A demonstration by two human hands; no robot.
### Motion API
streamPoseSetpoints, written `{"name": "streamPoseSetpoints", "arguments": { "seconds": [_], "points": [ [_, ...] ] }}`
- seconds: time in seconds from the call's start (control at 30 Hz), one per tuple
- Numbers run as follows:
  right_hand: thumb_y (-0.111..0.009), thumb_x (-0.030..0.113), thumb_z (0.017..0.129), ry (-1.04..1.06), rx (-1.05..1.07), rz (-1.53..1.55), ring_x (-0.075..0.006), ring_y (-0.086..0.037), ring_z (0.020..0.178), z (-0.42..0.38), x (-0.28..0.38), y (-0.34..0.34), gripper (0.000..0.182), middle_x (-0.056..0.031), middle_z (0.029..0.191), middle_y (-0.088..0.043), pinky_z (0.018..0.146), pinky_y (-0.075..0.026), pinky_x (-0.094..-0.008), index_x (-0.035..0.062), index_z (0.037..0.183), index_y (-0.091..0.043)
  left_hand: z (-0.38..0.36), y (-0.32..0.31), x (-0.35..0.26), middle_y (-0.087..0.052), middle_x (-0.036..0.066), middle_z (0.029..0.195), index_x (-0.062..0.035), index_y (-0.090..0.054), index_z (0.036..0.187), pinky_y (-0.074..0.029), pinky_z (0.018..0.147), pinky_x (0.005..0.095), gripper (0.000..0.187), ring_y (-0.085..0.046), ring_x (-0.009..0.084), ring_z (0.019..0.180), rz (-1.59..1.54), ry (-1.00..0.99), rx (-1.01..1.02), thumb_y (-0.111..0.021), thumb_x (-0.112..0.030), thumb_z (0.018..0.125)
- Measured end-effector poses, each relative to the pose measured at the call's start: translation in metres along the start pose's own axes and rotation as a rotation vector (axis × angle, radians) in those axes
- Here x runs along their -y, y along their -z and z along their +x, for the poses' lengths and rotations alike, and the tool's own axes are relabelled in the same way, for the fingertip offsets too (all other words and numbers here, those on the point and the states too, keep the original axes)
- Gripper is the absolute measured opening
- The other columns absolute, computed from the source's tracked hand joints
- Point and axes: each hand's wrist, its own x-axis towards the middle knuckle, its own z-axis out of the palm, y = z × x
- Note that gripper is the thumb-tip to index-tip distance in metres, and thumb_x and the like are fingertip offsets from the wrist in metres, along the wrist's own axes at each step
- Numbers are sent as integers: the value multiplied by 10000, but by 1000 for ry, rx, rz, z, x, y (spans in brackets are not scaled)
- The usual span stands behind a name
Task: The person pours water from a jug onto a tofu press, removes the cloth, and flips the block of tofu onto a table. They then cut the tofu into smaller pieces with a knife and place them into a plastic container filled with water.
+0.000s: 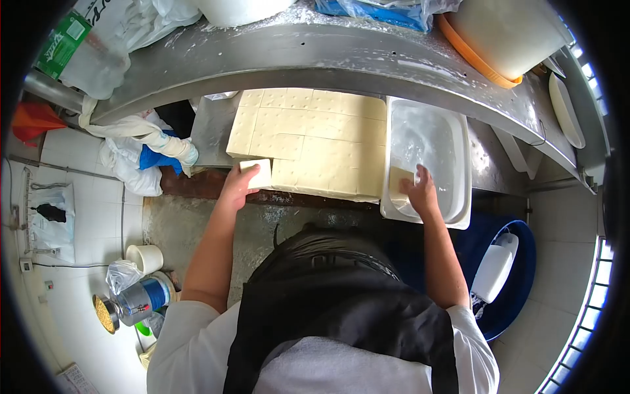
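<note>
A large slab of pale yellow blocks, scored into rectangles and dotted with small holes, lies on the metal table. At its front left corner my left hand grips one cut block. To the right of the slab stands a white rectangular tub with clear liquid in it. My right hand is over the tub's front left part, its fingers bent against another pale block inside the tub.
A metal shelf crosses above the table's back, bearing a large bucket and plastic bags. White cloths hang at the left. A blue barrel stands at the lower right; a clear bottle is at the lower left.
</note>
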Motion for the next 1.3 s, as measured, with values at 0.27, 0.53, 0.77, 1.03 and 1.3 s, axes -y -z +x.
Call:
{"name": "streamPoseSetpoints", "arguments": {
  "seconds": [0.27,0.53,0.77,1.03,1.3],
  "points": [
    [-776,206,938,176,352,794,-262,-614,1173,-20,170,-22,583,-200,1267,-621,968,-520,-390,-32,1391,-497,-21,-65,-42,-665,89,1269,-39,-595,1323,-521,979,431,422,-642,226,1168,-427,-241,259,-712,-212,956],
    [-673,56,931,-32,242,1372,-199,-671,1016,22,103,27,387,-112,1128,-695,906,-544,-353,-7,1294,-553,-43,-109,-66,-627,139,1277,4,-543,1361,-470,1019,370,496,-588,233,1206,64,-424,12,-717,-275,989],
    [-741,120,928,-189,148,1106,-230,-660,1061,81,6,14,527,-154,1178,-665,950,-532,-378,-30,1359,-478,17,-59,46,-565,347,1333,86,-602,1272,-413,1088,532,859,-554,454,1262,999,-185,-447,-580,-698,922],
    [-783,288,914,-192,182,858,-234,-620,1061,104,-20,-21,728,-206,1210,-628,910,-519,-372,-56,1442,-418,9,-91,28,-542,270,1428,84,-472,1416,-432,1076,474,857,-528,375,1329,393,39,-101,-726,-556,906],
    [-677,274,962,-199,238,572,-200,-651,891,79,-7,-12,400,-128,1028,-707,784,-541,-381,-11,1242,-654,-1,-90,1,-604,89,1346,-98,-557,1371,-456,935,500,716,-551,259,1218,114,252,40,-810,-501,836]
  ]
}}
